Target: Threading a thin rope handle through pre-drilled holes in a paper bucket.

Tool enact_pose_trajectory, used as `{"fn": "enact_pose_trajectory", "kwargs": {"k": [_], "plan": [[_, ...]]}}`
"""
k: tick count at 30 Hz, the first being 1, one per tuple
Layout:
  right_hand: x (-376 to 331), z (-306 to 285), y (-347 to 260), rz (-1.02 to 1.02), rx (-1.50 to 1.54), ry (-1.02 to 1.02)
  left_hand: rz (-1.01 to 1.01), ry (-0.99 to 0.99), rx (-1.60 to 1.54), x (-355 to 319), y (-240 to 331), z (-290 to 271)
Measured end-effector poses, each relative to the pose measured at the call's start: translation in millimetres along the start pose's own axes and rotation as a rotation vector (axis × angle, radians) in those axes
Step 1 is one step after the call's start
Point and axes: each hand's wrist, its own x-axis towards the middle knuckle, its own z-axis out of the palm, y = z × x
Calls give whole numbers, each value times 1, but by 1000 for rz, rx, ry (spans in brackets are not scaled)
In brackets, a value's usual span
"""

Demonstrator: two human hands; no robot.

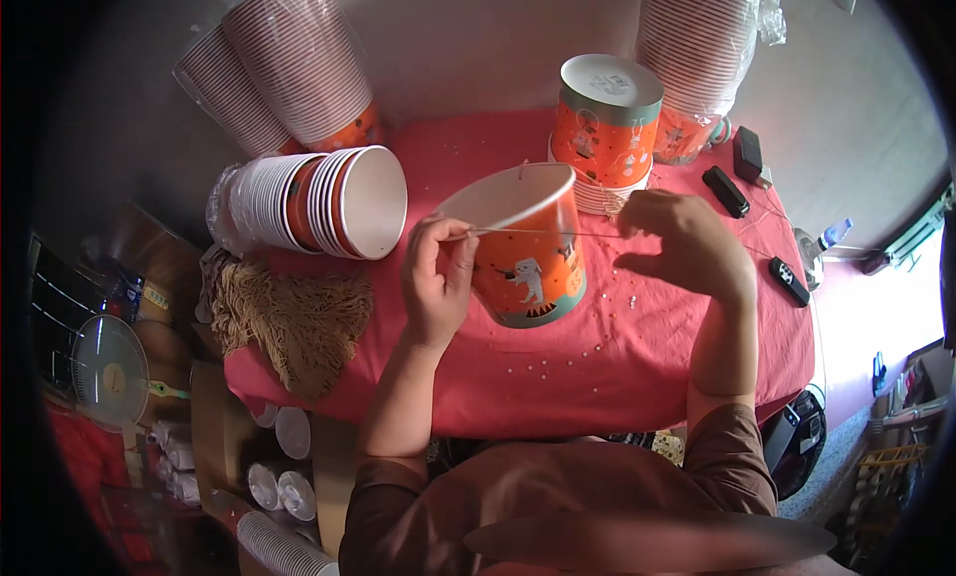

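An orange paper bucket [528, 272] with a white rim and printed cartoon figures stands tilted in the middle of the table, open side up. A thin tan cord [543, 231] stretches nearly straight across its front. One end is pinched between the thumb and fingers of my left hand [438, 272], close by the bucket's left side. To the right of the bucket, my right hand [682, 245] has the cord at its curled fingers, its thumb held apart below. A short bit of string shows at the bucket's far rim. Exactly how the right fingers grip the cord is hard to see.
Upturned buckets [607, 118] stand behind, with loose cords beside them. Left are a lying bucket stack [299, 203] and a bundle of tan cords [294, 317]. Tall wrapped stacks [299, 58] line the back. Small white beads [568, 362] and black devices [725, 191] lie on the red cloth.
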Motion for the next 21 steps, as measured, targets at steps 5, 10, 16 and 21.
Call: {"fn": "enact_pose_trajectory", "kwargs": {"k": [5, 10, 16, 21], "plan": [[7, 13, -30, -35, 6, -181, -377, 189, -295, 2, -14, -2], [14, 25, -40, -108, 9, -81, -613, 144, -556, 7, -34, 2], [27, -6, -20, -32, 312, 39, -717, 94, -819, 2, -47, 6], [21, -60, 36, 260, 565, 465, -619, -3, -664, -6, -55, 14]]}}
